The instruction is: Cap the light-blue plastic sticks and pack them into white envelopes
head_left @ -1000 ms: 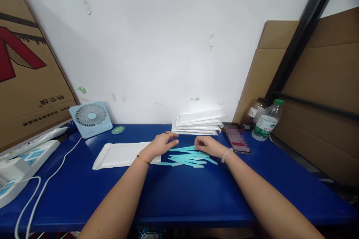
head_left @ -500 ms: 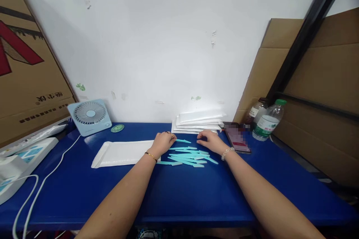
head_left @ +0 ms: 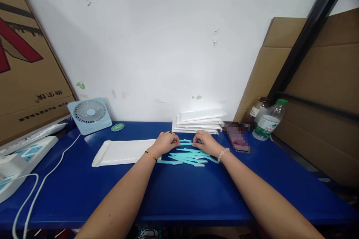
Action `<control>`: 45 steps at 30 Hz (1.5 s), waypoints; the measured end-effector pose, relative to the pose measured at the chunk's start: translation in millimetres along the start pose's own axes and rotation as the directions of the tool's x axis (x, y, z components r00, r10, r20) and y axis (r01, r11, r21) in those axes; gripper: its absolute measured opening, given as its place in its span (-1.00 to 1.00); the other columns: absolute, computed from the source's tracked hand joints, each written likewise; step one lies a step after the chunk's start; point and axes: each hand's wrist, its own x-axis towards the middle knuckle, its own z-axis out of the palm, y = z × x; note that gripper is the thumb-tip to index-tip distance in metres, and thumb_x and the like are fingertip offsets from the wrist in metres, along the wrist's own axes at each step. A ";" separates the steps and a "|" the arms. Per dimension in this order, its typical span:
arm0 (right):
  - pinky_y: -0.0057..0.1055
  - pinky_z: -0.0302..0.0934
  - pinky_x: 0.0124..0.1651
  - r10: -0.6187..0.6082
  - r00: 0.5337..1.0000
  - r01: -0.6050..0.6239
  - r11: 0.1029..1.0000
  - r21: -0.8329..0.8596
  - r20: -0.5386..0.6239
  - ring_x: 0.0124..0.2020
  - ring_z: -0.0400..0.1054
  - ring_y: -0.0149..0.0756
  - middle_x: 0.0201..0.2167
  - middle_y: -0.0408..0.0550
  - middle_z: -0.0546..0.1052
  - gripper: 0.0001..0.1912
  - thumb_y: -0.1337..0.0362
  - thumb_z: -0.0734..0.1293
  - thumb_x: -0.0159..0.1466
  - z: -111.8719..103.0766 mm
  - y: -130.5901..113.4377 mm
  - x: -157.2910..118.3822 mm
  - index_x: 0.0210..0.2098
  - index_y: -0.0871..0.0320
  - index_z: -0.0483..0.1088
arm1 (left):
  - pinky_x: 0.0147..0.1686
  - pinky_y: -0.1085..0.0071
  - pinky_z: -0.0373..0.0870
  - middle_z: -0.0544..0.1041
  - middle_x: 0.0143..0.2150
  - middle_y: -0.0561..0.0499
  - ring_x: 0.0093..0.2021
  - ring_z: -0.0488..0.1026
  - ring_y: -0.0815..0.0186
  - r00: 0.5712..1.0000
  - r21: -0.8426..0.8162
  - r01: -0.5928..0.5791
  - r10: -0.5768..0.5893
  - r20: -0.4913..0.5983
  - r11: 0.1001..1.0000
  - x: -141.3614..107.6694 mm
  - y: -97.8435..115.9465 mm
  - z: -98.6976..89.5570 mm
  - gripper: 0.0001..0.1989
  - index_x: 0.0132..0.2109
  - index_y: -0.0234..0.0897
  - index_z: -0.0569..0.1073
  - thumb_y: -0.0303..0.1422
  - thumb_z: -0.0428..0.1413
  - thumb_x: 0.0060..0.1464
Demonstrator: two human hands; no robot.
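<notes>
Several thin turquoise sticks with blade-like ends (head_left: 190, 156) lie in a loose pile on the blue table (head_left: 193, 194). Above the pile, my left hand (head_left: 166, 143) is closed on the left end of a turquoise stick (head_left: 185, 144). The fingers of my right hand (head_left: 206, 143) pinch the same stick at its right end. Just behind it lies another turquoise stick (head_left: 185, 140). A flat white padded envelope (head_left: 123, 152) rests left of the pile, partly behind my left wrist.
White envelopes (head_left: 199, 122) are stacked by the wall. A phone (head_left: 239, 140) and two bottles (head_left: 266, 123) stand or lie at right. At left are a blue fan (head_left: 90, 115), a green disc (head_left: 117, 127), a power strip (head_left: 30, 153) and white cables.
My right hand has moved left and closed on a stick's end. My left hand has shifted slightly right, and one stick now stretches between both hands.
</notes>
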 end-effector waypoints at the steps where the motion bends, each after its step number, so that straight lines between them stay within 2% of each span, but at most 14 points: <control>1: -0.35 0.10 -0.14 -0.005 1.000 0.005 1.000 -0.005 -0.014 -0.21 0.26 -0.25 -0.34 -0.08 0.39 -0.89 0.24 0.37 0.17 -2.2 0.4 0.2 -0.44 0.13 0.42 | -0.18 0.36 0.16 0.54 -0.34 0.09 -0.20 0.39 0.26 1.000 0.016 0.009 -0.009 -0.027 1.000 0.9 1.4 -0.3 -0.86 -0.34 -0.14 0.51 -0.28 0.06 0.09; 5: -0.32 0.08 -0.12 0.010 0.998 -0.015 0.997 -0.069 -0.061 -0.20 0.25 -0.23 -0.34 -0.07 0.39 -0.90 0.26 0.36 0.17 -12.0 8.4 -0.7 -0.45 0.13 0.41 | -0.17 0.29 0.15 0.54 -0.31 0.07 -0.19 0.36 0.22 0.990 0.075 0.087 -0.078 -0.118 0.993 2.5 3.4 -0.7 -0.84 -0.36 -0.13 0.51 -0.31 0.04 0.10; 9: -0.37 0.11 -0.21 0.118 0.991 -0.120 0.992 -0.030 -0.068 -0.29 0.28 -0.27 -0.36 -0.08 0.39 -0.85 0.21 0.36 0.15 -16.9 22.2 -5.1 -0.47 0.15 0.39 | -0.18 0.28 0.19 0.53 -0.27 0.05 -0.16 0.36 0.19 0.978 0.072 0.177 -0.168 -0.120 0.982 2.1 -4.8 4.1 -0.87 -0.31 -0.11 0.51 -0.31 0.05 0.09; 12: -0.43 0.11 -0.33 0.188 0.982 -0.187 0.981 0.055 -0.002 -0.40 0.27 -0.34 -0.42 -0.12 0.41 -0.88 0.22 0.36 0.13 -15.9 26.6 -7.6 -0.41 0.14 0.40 | -0.19 0.33 0.24 0.51 -0.16 0.04 -0.11 0.37 0.20 0.984 0.025 0.140 -0.136 -0.113 0.990 3.0 -12.0 9.6 -0.82 -0.16 -0.07 0.49 -0.29 0.07 0.08; 14: -0.44 0.10 -0.37 0.201 0.979 -0.203 0.975 0.087 0.028 -0.46 0.26 -0.36 -0.48 -0.16 0.42 -0.91 0.26 0.35 0.12 -13.9 27.4 -8.3 -0.39 0.14 0.40 | -0.21 0.38 0.26 0.51 -0.16 0.04 -0.13 0.39 0.23 0.991 -0.006 0.090 -0.091 -0.098 0.996 3.7 -14.1 12.2 -0.82 -0.17 -0.08 0.50 -0.32 0.06 0.08; 17: -0.45 0.09 -0.38 0.210 0.978 -0.209 0.973 0.094 -0.001 -0.49 0.25 -0.37 -0.53 -0.17 0.42 -0.93 0.28 0.34 0.11 -11.0 30.7 -8.5 -0.43 0.15 0.40 | -0.27 0.45 0.29 0.52 -0.24 0.05 -0.24 0.42 0.31 0.999 -0.087 0.016 -0.019 -0.036 0.996 3.5 -12.5 14.3 -0.84 -0.24 -0.14 0.53 -0.34 0.06 0.07; 20: -0.44 0.10 -0.37 0.202 0.979 -0.200 0.977 0.080 -0.022 -0.47 0.27 -0.36 -0.49 -0.14 0.45 -0.91 0.25 0.35 0.10 -11.3 34.8 -8.8 -0.42 0.15 0.43 | -0.29 0.48 0.31 0.52 -0.27 0.05 -0.30 0.43 0.34 1.000 -0.142 -0.026 0.028 0.012 0.990 1.5 -8.3 15.4 -0.83 -0.23 -0.15 0.53 -0.32 0.06 0.07; 24: -0.42 0.13 -0.33 0.133 0.989 -0.130 0.990 0.054 -0.060 -0.42 0.28 -0.35 -0.36 -0.08 0.47 -0.86 0.19 0.34 0.13 -21.7 29.1 -10.8 -0.39 0.14 0.44 | -0.22 0.45 0.32 0.51 -0.19 0.02 -0.19 0.43 0.28 0.999 -0.096 -0.022 0.018 -0.048 0.995 -1.3 -3.6 14.2 -0.77 -0.12 -0.13 0.50 -0.26 0.09 0.06; 27: -0.44 0.13 -0.35 0.084 0.992 -0.093 0.991 0.095 0.093 -0.42 0.30 -0.34 -0.41 -0.10 0.48 -0.84 0.18 0.32 0.14 -32.3 19.1 -15.1 -0.43 0.14 0.45 | -0.25 0.45 0.32 0.50 -0.20 0.02 -0.19 0.43 0.29 0.998 -0.107 -0.014 0.008 -0.063 0.994 -3.3 1.2 10.6 -0.75 -0.12 -0.14 0.49 -0.19 0.06 0.08; 29: -0.45 0.13 -0.36 0.074 0.974 -0.093 0.992 0.083 0.215 -0.42 0.32 -0.32 -0.43 -0.10 0.48 -0.87 0.21 0.35 0.09 -35.7 14.5 -18.2 -0.42 0.14 0.46 | -0.28 0.46 0.30 0.50 -0.25 0.04 -0.22 0.43 0.30 0.999 -0.114 -0.039 0.035 -0.038 0.993 -4.5 6.2 8.0 -0.75 -0.19 -0.15 0.49 -0.15 0.06 0.08; 31: -0.44 0.14 -0.37 0.083 0.959 -0.098 0.994 0.039 0.272 -0.42 0.32 -0.31 -0.42 -0.09 0.48 -0.89 0.27 0.36 0.05 -34.7 12.5 -20.2 -0.41 0.15 0.46 | -0.30 0.47 0.28 0.51 -0.28 0.05 -0.23 0.43 0.31 0.997 -0.099 -0.080 0.080 0.000 0.992 -5.4 11.5 6.4 -0.76 -0.23 -0.16 0.50 -0.14 0.08 0.05; 34: -0.45 0.14 -0.40 0.095 0.948 -0.112 0.993 0.038 0.303 -0.44 0.31 -0.33 -0.42 -0.08 0.45 -0.92 0.33 0.33 0.04 -28.4 11.5 -20.2 -0.43 0.16 0.43 | -0.33 0.47 0.25 0.52 -0.33 0.05 -0.27 0.43 0.31 0.993 -0.080 -0.098 0.102 0.059 0.992 -5.5 16.9 6.2 -0.80 -0.28 -0.18 0.50 -0.18 0.09 0.04; 38: -0.47 0.11 -0.43 0.100 0.944 -0.137 0.985 0.100 0.315 -0.48 0.27 -0.36 -0.48 -0.11 0.43 -0.95 0.31 0.32 0.07 -24.7 8.9 -17.3 -0.45 0.17 0.39 | -0.38 0.48 0.24 0.54 -0.38 0.06 -0.34 0.44 0.34 0.994 -0.090 -0.050 0.059 0.094 0.995 -3.6 16.3 6.1 -0.84 -0.32 -0.20 0.50 -0.28 0.05 0.07; 45: -0.49 0.13 -0.42 0.151 0.966 -0.189 0.967 0.174 0.211 -0.49 0.28 -0.39 -0.52 -0.14 0.45 -0.88 0.23 0.30 0.13 -32.0 5.5 -12.6 -0.40 0.17 0.37 | -0.24 0.40 0.19 0.55 -0.36 0.08 -0.28 0.42 0.29 0.998 0.016 0.036 -0.035 -0.042 0.999 2.4 14.7 -2.3 -0.82 -0.36 -0.17 0.50 -0.28 0.03 0.09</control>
